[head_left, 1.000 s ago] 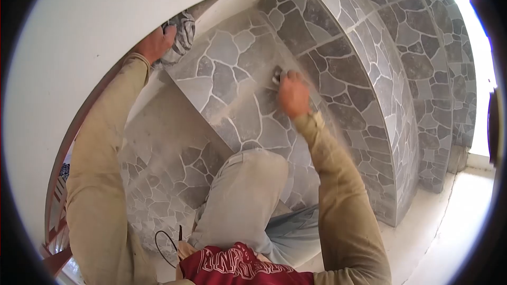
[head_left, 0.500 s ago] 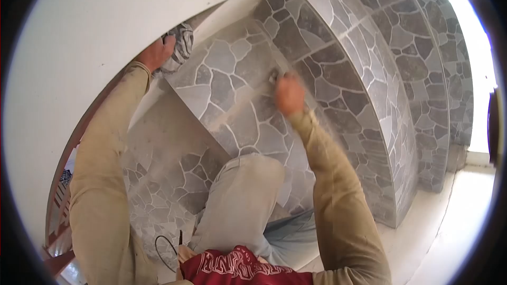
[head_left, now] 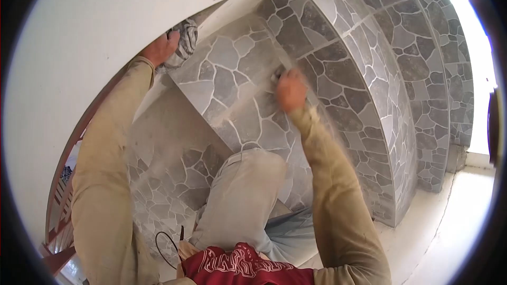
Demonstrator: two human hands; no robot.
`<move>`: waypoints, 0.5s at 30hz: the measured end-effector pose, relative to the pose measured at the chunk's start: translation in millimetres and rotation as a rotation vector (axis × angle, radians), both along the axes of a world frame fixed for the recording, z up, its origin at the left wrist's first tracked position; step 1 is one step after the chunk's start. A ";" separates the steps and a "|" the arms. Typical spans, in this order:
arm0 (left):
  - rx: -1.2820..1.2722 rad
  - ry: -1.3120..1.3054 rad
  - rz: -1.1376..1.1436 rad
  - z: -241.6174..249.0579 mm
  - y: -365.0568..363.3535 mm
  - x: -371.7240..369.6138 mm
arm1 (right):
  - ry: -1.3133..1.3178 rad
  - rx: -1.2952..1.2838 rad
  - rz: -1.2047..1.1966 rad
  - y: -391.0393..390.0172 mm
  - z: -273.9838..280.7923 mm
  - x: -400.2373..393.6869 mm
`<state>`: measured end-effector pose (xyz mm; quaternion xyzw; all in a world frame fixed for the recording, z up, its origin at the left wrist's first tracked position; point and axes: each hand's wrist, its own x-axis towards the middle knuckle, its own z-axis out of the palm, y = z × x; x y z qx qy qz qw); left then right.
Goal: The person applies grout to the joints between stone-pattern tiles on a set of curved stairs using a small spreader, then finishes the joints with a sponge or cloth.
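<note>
Stone-patterned grey steps [head_left: 232, 74] curve up to the right, their treads and risers marked with pale joint lines. At the upper left, beside the white wall, my left hand [head_left: 160, 51] is closed on a crumpled grey-and-white striped cloth [head_left: 186, 42]. My right hand [head_left: 291, 91] is over the middle tread, close to the base of a riser. Its fingers are closed round a small dark object [head_left: 277, 75], blurred and mostly covered, which I cannot make out. Pale dust lies on the tread around it.
A white wall [head_left: 79, 31] curves along the left and top. Reddish-brown railings [head_left: 62, 206] stand at the lower left. A thin black cable [head_left: 167, 243] loops near my knee [head_left: 253, 171]. Pale flooring [head_left: 438, 221] lies at the lower right.
My left hand and the cloth have shifted slightly to the right. My right hand has moved only a little and stays closed over the same part of the tread.
</note>
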<state>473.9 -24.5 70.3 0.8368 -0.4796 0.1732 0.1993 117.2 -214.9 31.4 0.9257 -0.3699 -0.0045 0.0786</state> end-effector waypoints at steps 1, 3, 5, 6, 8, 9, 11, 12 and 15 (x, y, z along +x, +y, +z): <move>-0.008 -0.005 0.002 -1.6 -1.3 2.1 | -0.014 -0.082 0.072 9.9 -8.1 -4.0; -0.021 -0.065 0.022 -6.8 -2.1 2.6 | -0.029 -0.070 0.051 -17.3 -4.4 -7.8; 0.034 0.040 0.011 -8.5 3.6 -4.7 | -0.028 -0.025 -0.011 -13.0 -7.1 -23.1; 0.043 0.124 0.038 -2.1 -1.6 -0.3 | 0.022 0.044 -0.022 -17.9 6.4 -12.8; -0.001 0.041 0.021 0.8 -2.6 0.7 | 0.067 0.105 -0.037 -15.3 10.2 -9.2; -0.047 -0.059 0.018 -1.9 -4.4 2.6 | -0.046 0.055 0.021 -5.4 0.2 -15.3; 0.061 -0.050 0.092 -6.9 -0.9 -0.6 | -0.144 0.032 0.079 -6.8 -6.7 -21.0; 0.128 0.123 0.092 2.8 -0.6 -2.9 | -0.071 0.101 0.014 -20.0 3.9 -20.6; 0.041 -0.002 0.057 0.4 -3.4 -0.3 | -0.039 0.049 0.030 -2.9 9.5 -10.9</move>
